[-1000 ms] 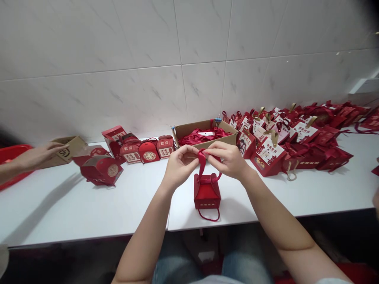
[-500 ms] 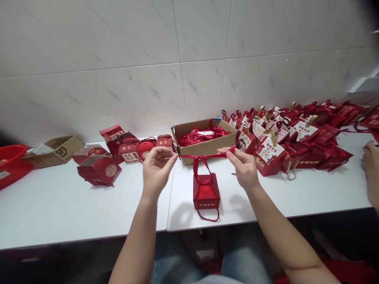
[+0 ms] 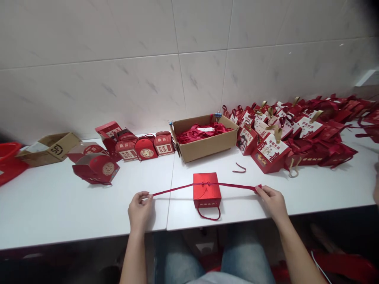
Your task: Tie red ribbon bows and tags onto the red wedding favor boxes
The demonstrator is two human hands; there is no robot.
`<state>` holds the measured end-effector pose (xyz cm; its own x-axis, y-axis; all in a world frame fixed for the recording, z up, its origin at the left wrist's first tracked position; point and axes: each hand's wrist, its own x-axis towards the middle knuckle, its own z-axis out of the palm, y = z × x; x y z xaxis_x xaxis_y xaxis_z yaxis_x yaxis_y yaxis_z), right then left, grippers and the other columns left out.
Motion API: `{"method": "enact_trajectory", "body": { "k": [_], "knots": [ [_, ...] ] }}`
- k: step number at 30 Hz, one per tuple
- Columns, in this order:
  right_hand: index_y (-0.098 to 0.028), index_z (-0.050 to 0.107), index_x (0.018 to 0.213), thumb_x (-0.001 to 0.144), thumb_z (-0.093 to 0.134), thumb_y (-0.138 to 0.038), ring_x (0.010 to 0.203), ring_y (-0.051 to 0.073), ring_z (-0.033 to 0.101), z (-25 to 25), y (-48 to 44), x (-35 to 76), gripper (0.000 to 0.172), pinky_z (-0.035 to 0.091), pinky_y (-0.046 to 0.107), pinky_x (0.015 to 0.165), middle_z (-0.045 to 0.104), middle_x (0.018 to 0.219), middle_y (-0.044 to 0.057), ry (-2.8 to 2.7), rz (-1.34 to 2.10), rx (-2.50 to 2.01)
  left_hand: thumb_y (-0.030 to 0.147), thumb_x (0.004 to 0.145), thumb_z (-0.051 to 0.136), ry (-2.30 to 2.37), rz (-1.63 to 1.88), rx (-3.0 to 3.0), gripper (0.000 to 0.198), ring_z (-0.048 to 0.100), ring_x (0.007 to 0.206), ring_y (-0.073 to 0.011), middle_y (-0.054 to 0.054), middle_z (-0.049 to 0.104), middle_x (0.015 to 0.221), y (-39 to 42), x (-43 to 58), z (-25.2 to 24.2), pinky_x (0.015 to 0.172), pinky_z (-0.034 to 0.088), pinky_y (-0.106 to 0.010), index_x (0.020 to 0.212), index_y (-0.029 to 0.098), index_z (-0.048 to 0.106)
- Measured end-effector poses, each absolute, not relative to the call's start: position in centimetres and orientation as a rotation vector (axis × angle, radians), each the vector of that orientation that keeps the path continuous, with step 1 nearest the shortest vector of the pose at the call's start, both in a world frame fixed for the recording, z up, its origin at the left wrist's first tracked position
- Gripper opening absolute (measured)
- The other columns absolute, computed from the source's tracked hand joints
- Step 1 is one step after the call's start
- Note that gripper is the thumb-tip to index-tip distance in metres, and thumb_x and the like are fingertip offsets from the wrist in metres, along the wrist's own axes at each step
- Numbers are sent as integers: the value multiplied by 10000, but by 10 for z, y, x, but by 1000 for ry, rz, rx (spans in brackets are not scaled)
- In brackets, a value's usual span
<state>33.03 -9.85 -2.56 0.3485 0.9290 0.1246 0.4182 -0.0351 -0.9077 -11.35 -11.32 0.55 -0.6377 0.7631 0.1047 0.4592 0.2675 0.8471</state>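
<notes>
A small red gift box (image 3: 204, 196) stands on the white table in front of me, its top flat and closed. A dark red ribbon (image 3: 237, 185) runs across the top, crossed or knotted at the middle and stretched out to both sides. My left hand (image 3: 140, 209) pinches one ribbon end, low over the table left of the box. The other end is pinched in my right hand (image 3: 272, 203), to the right. A dark red cord handle (image 3: 209, 218) lies at the box's near side.
Behind the box sits a cardboard box (image 3: 207, 150) of red ribbons. Many finished-looking red boxes (image 3: 271, 152) crowd the right; several round-topped boxes (image 3: 146, 148) and an open box (image 3: 96, 169) stand left. A loose cord (image 3: 240, 169) lies nearby. Another person's hand (image 3: 376, 185) shows at the right edge.
Both hands have moved down and farther apart, drawing the ribbon tight. The ribbon has come down from above the box onto its top, and the box's top flaps have closed.
</notes>
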Motion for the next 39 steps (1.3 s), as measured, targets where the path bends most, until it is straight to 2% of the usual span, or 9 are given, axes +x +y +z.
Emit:
{"method": "enact_trajectory", "body": {
  "k": [3, 7, 9, 13, 16, 21, 25, 28, 39],
  "knots": [
    [-158, 627, 621, 738, 558, -493, 629, 198, 563, -27, -97, 329, 362, 438, 308, 627, 611, 600, 39, -1250, 638, -1697, 286, 664, 567, 2291, 1200, 1240, 190, 525, 639, -191, -34, 624, 764, -110, -106, 7, 663, 437, -344, 835, 203, 569],
    [-136, 660, 949, 723, 587, -455, 820, 256, 608, -11, -89, 316, 398, 482, 399, 748, 643, 966, 133, -1288, 406, -1681, 149, 656, 521, 2277, 1241, 1558, 197, 534, 986, -293, -84, 609, 935, -104, -84, 25, 882, 388, -461, 831, 211, 586],
    [-152, 628, 1053, 759, 575, -418, 931, 262, 591, 4, -86, 300, 400, 488, 416, 788, 604, 1069, 145, -1344, 319, -1550, 163, 699, 524, 2051, 1323, 1730, 171, 517, 1057, -278, -84, 596, 1010, -101, -64, 37, 929, 373, -453, 855, 210, 576],
    [-191, 653, 988, 832, 551, -314, 989, 221, 587, 37, -85, 255, 224, 477, 390, 874, 624, 1021, 97, -1649, 490, -1212, 305, 787, 563, 1567, 1199, 1788, 159, 534, 1068, -230, -70, 576, 1067, -98, -13, 58, 898, 419, -386, 916, 213, 562],
    [-204, 659, 1032, 848, 549, -302, 953, 205, 597, 52, -86, 227, 235, 485, 379, 875, 601, 1021, 88, -1727, 587, -1133, 319, 784, 587, 1420, 1131, 1751, 206, 542, 1047, -206, -66, 549, 1083, -96, 15, 63, 870, 450, -350, 960, 218, 550],
    [-234, 688, 1038, 846, 558, -317, 987, 215, 573, 54, -85, 211, 247, 502, 379, 861, 540, 1055, 96, -1796, 633, -1160, 303, 767, 610, 1388, 1200, 1641, 265, 561, 1020, -197, -69, 536, 1088, -95, 26, 52, 890, 465, -356, 1003, 213, 530],
    [-226, 714, 979, 833, 571, -305, 822, 179, 581, 47, -87, 210, 219, 533, 368, 766, 513, 1087, 102, -1821, 601, -1160, 319, 751, 632, 1394, 1213, 1542, 306, 572, 993, -194, -76, 541, 1104, -97, 27, 46, 853, 487, -350, 1009, 205, 514],
    [-228, 722, 956, 832, 572, -292, 749, 159, 558, 44, -88, 208, 206, 531, 387, 768, 505, 1109, 100, -1830, 570, -1162, 327, 743, 640, 1431, 1225, 1495, 327, 567, 996, -202, -84, 537, 1121, -97, 30, 44, 802, 499, -337, 1014, 206, 501],
    [-223, 694, 1008, 831, 559, -307, 786, 169, 570, 41, -88, 204, 238, 525, 365, 767, 505, 1114, 106, -1774, 577, -1154, 351, 725, 656, 1402, 1248, 1467, 408, 567, 995, -206, -92, 517, 1145, -98, 30, 42, 744, 504, -317, 1058, 212, 465]
  ]
}}
